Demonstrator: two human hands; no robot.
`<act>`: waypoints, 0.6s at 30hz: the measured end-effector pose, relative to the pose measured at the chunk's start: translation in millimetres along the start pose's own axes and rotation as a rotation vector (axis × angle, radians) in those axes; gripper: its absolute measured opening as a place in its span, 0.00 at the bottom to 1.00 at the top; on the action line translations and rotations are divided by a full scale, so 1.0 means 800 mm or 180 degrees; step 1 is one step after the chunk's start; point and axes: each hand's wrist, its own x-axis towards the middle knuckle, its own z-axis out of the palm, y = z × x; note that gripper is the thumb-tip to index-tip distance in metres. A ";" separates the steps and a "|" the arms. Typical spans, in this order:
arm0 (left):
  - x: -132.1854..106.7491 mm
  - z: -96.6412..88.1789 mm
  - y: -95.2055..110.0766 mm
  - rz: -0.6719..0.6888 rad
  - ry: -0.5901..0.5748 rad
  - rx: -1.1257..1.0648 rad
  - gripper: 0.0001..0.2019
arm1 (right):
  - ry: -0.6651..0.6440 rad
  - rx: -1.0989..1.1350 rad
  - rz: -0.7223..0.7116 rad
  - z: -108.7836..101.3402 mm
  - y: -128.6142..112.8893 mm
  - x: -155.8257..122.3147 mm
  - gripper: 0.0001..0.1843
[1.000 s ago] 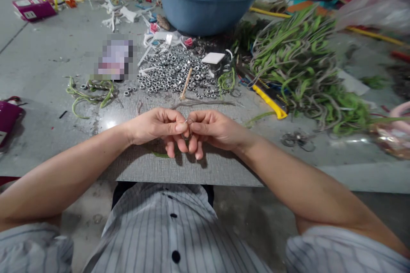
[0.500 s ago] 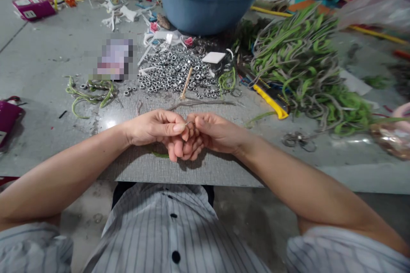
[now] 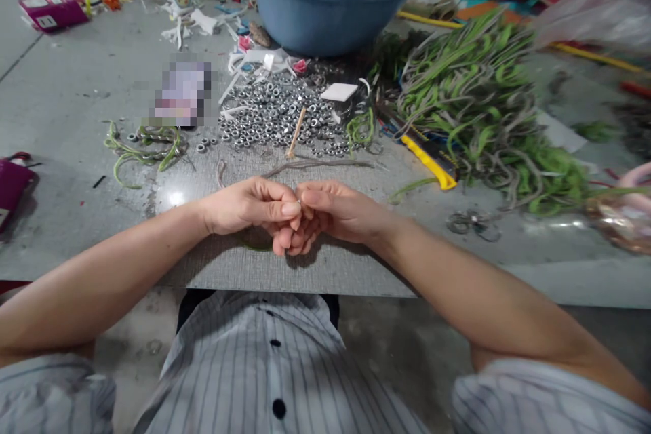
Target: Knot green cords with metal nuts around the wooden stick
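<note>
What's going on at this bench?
A person's left hand pinches a small shiny piece, too small and covered to identify. The right hand meets it, its own grip mostly hidden. Both are above the near part of the table. Beyond them lies a pile of metal nuts in front of a blue basin, with green and grey cords heaped to the right.

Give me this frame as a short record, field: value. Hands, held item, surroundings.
left hand: pinching a small item
right hand: curled against the left; its grip on the item can't be told
item identity: unclear, mostly hidden
beyond hands: loose pile of metal nuts, wooden stick at its near edge
behind nuts: blue basin
right of nuts: green and grey cords, yellow-handled tool
</note>
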 end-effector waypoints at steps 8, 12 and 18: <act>0.000 0.000 -0.002 0.0078 0.0013 0.0167 0.20 | 0.0152 -0.0128 -0.0053 0.004 0.001 0.000 0.24; -0.002 -0.001 -0.001 0.0095 0.0244 0.0481 0.22 | 0.0371 -0.0637 0.0009 -0.001 -0.003 -0.006 0.26; -0.002 -0.002 0.000 -0.0011 0.0344 0.0451 0.21 | 0.0373 -0.0556 0.0061 -0.004 -0.006 -0.005 0.25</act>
